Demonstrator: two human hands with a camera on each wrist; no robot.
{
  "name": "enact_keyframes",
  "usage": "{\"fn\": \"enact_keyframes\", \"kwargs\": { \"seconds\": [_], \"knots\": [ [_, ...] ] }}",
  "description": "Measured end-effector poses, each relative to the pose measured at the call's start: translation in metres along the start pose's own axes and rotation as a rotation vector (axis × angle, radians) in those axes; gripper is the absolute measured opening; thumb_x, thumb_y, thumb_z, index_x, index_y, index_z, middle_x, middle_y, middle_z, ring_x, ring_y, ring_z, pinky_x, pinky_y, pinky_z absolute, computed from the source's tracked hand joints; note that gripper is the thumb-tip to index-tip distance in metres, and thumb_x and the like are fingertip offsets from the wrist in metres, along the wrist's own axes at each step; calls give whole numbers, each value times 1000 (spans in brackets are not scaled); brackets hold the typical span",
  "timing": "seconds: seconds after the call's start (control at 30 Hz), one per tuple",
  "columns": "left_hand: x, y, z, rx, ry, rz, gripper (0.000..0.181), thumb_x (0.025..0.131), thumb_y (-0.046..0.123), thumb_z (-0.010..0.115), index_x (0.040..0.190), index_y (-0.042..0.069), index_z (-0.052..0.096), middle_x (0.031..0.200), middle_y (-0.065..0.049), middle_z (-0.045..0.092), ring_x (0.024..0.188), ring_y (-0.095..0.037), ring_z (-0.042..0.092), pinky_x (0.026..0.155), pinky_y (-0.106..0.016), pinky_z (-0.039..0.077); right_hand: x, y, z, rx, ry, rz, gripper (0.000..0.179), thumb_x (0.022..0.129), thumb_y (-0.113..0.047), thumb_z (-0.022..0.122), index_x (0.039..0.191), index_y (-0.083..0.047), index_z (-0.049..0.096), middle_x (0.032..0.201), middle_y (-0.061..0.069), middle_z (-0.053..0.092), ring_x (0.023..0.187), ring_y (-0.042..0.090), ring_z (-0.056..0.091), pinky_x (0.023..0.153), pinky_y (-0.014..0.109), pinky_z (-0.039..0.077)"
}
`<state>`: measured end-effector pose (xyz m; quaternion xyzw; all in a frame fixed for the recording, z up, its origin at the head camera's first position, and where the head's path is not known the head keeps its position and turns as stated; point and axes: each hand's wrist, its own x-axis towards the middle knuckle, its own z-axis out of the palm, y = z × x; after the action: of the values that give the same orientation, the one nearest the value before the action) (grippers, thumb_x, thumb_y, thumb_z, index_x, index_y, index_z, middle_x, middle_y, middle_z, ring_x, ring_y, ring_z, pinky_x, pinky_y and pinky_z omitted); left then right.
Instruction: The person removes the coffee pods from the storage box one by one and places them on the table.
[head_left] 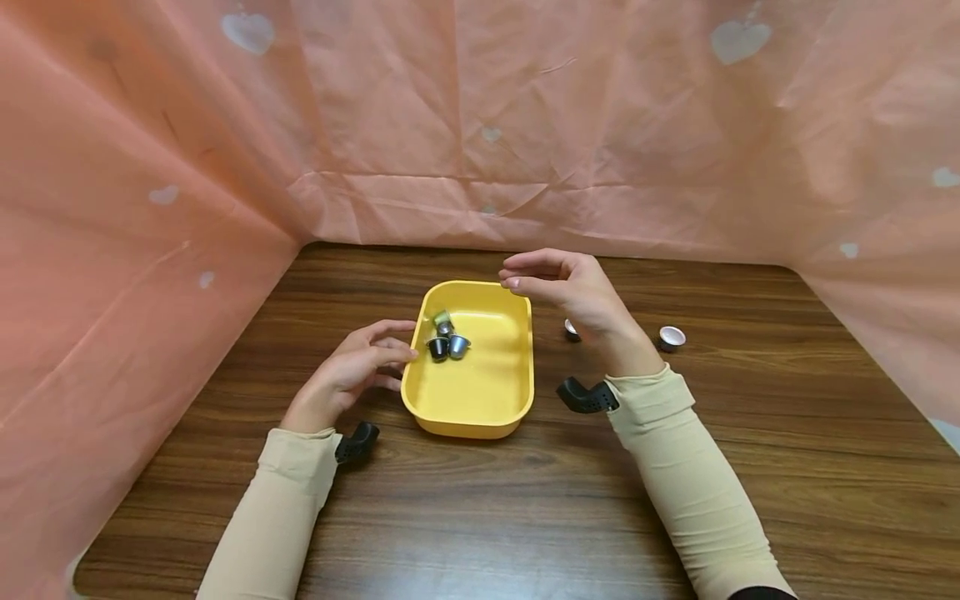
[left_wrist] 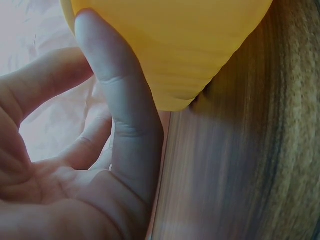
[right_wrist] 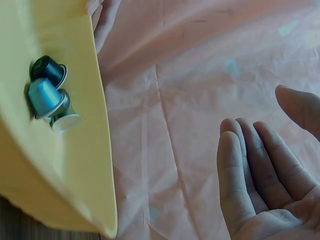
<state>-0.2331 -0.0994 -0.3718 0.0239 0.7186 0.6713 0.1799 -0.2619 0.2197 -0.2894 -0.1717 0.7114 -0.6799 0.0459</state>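
A yellow plastic tub (head_left: pixel 468 417) stands on the table, with several coffee capsules gathered by its left wall. Among them are a black capsule (head_left: pixel 438 349), a silver-blue capsule (head_left: pixel 458 347) and a green capsule (head_left: pixel 442 318). My left hand (head_left: pixel 352 367) is at the tub's left side, its thumb (left_wrist: pixel 117 80) against the outer wall near the rim and the other fingers loosely bent. Above the tub's far right corner hovers my right hand (head_left: pixel 581 292), empty; the right wrist view shows its fingers (right_wrist: pixel 240 170) extended and the thumb apart.
Right of the tub, a small dark cup with a white top (head_left: pixel 672 337) sits on the wooden table (head_left: pixel 480 517). Another such cup (head_left: pixel 572 331) is partly hidden by my right hand. Pink cloth (head_left: pixel 480 125) hangs behind and along both sides.
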Motion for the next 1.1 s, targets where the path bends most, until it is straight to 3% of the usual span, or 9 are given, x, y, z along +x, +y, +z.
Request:
{"fn": "enact_keyframes", "kwargs": {
  "seconds": [0.57,0.77,1.1],
  "knots": [
    [2,-4,6,-3,7,-12,63,100,9,70,158,6,47,111,-8,70,92,-18,65,73,-31,64,24,10,38,-14,-17,31,34,94,-9,83,126,0,76,115,8,83,104,12,79,91,24,61],
    [2,-3,7,-8,9,-17,63,100,9,70,159,8,47,116,-10,69,93,-19,62,75,-32,64,27,12,41,-80,-1,62,37,92,-15,86,125,-3,78,118,5,82,100,9,77,84,22,60],
    [2,-2,5,-3,15,-18,63,100,9,70,159,8,47,115,-10,70,93,-19,62,74,-32,64,31,24,45,-119,20,60,33,92,-19,87,122,-7,80,111,-1,82,98,9,74,88,24,59]
  ]
}}
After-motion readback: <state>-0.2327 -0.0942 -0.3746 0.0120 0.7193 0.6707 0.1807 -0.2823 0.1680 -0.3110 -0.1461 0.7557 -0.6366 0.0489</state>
